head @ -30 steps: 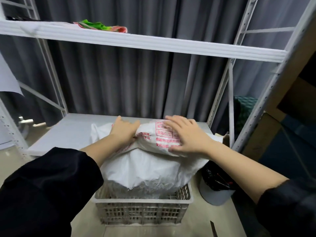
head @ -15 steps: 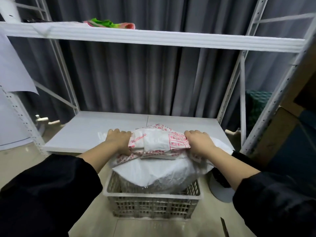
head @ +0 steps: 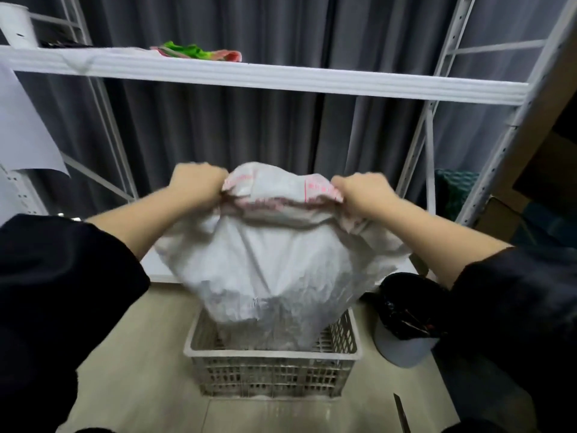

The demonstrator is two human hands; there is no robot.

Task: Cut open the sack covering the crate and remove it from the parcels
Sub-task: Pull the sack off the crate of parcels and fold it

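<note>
A white woven sack (head: 274,264) with red print along its bunched top hangs over a pale slatted plastic crate (head: 271,373) on the floor. My left hand (head: 196,185) grips the sack's gathered top at its left end. My right hand (head: 362,192) grips the same top at its right end. The sack is lifted and stretched between both hands, its lower part still inside the crate. Whatever lies in the crate is hidden by the sack.
A white metal rack stands behind, with a low shelf (head: 156,270) behind the sack and an upper shelf (head: 281,78) carrying a green and pink cloth (head: 196,53). A grey bin with a black liner (head: 406,320) sits right of the crate. A dark blade-like object (head: 401,414) lies on the floor.
Both hands closed on the sack's top and raised it well above the crate; the sack now hangs stretched instead of lying folded on the load.
</note>
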